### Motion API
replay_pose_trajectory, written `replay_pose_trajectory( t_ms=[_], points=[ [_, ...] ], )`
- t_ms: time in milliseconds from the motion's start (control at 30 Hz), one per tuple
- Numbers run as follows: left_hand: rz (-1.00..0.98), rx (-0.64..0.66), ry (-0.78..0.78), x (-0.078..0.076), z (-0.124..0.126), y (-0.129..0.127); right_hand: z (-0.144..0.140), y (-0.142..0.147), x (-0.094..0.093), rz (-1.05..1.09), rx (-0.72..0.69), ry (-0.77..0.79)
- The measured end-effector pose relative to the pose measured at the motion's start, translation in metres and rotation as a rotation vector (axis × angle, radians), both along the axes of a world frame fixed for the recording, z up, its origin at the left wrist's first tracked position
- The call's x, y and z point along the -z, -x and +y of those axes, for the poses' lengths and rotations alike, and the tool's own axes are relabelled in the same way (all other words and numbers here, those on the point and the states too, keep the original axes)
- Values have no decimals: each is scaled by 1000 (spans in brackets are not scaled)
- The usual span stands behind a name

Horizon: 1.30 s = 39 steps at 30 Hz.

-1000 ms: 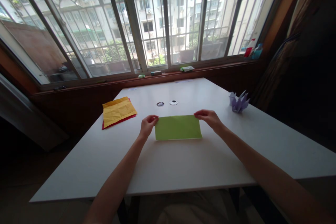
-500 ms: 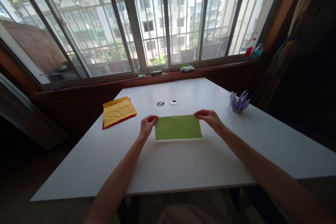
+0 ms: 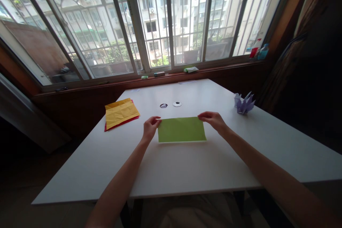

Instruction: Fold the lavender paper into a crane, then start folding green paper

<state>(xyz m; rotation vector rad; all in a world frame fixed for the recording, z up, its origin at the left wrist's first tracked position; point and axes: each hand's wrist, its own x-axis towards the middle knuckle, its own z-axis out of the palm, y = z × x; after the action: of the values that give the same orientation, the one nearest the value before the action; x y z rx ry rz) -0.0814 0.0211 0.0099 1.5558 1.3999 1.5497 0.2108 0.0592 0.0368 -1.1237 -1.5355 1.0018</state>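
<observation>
A green sheet of paper (image 3: 181, 130), folded into a wide rectangle, lies flat on the white table (image 3: 187, 164). My left hand (image 3: 150, 127) pinches its far left corner. My right hand (image 3: 212, 120) pinches its far right corner. Both hands rest on the table top at the sheet's upper edge.
A yellow sheet on a red one (image 3: 120, 114) lies at the left of the table. A purple folded paper figure (image 3: 243, 102) stands at the right. Two small round objects (image 3: 170, 105) sit behind the green sheet. Bottles (image 3: 258, 51) stand on the window sill.
</observation>
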Motion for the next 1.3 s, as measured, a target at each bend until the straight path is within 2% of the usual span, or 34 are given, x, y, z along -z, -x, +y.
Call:
replay_pose_trajectory(
  t_ms=[233,400,1000,1300],
  points=[
    [93,-104,-124,-4,-6,-5,5,-2,5,-9,-11,-11],
    [117,-124,-162,-4,-6,-6,7,-2,8,-10,-10,-19],
    [46,-59,-115,-2,-6,-5,6,-3,8,-13,-7,-33],
    [21,-60,-104,5,1,-2,6,-3,7,-15,-2,-27]
  ],
)
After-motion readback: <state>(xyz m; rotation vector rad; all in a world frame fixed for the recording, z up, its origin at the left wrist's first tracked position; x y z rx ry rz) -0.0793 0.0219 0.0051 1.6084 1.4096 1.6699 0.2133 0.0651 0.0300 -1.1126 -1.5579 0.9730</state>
